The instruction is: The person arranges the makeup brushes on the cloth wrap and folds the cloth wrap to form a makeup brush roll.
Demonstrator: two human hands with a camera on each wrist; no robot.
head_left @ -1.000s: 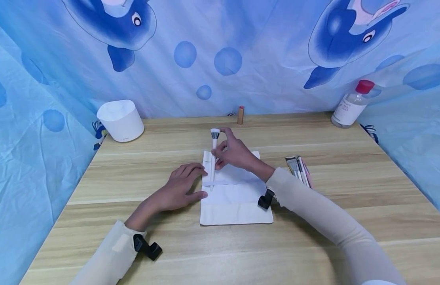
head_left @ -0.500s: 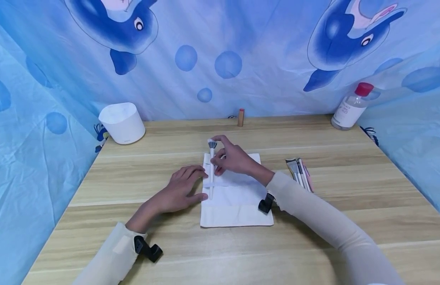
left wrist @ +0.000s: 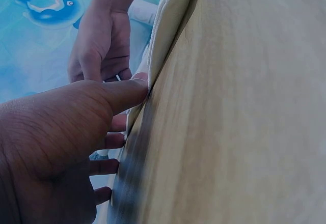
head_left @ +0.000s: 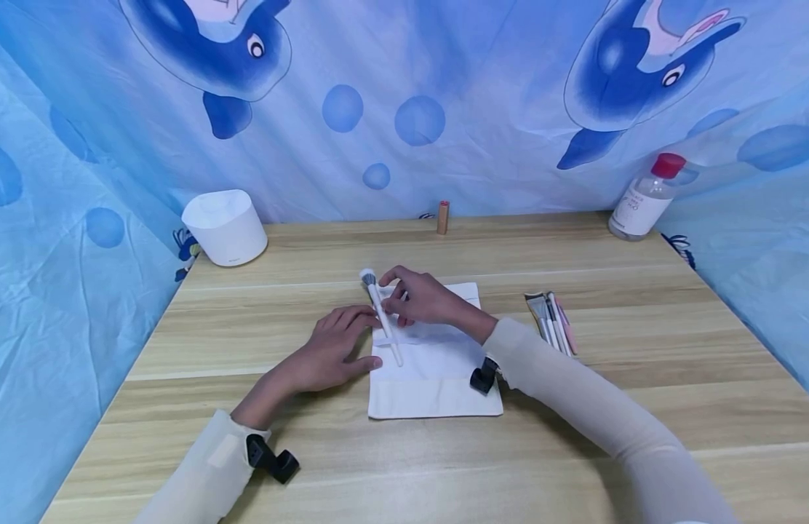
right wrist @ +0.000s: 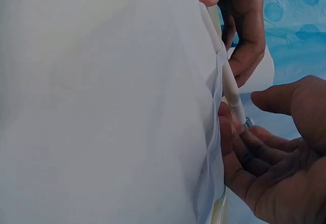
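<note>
A white makeup brush (head_left: pixel 380 309) with a grey-and-white bristle head lies slanted over the left part of a white cloth brush roll (head_left: pixel 437 397). Its handle passes under the strap (head_left: pixel 417 340) that crosses the cloth. My right hand (head_left: pixel 420 297) is just right of the brush; in the right wrist view its thumb (right wrist: pixel 285 98) stands apart from the handle, with the other fingers near the strap's edge. My left hand (head_left: pixel 339 342) rests at the roll's left edge, fingers spread, and its thumb (left wrist: pixel 130 92) presses the cloth border.
Several more brushes (head_left: pixel 551 324) lie together right of the roll. At the back are a white cup-shaped container (head_left: pixel 225 229) on the left, a small brown tube (head_left: pixel 442 217), and a red-capped bottle (head_left: pixel 643 200) on the right. A blue printed curtain hangs behind.
The brush slid toward me under the strap, then its bristle head tipped left. My right hand moved down with it and has let it go. My left hand stayed in place.
</note>
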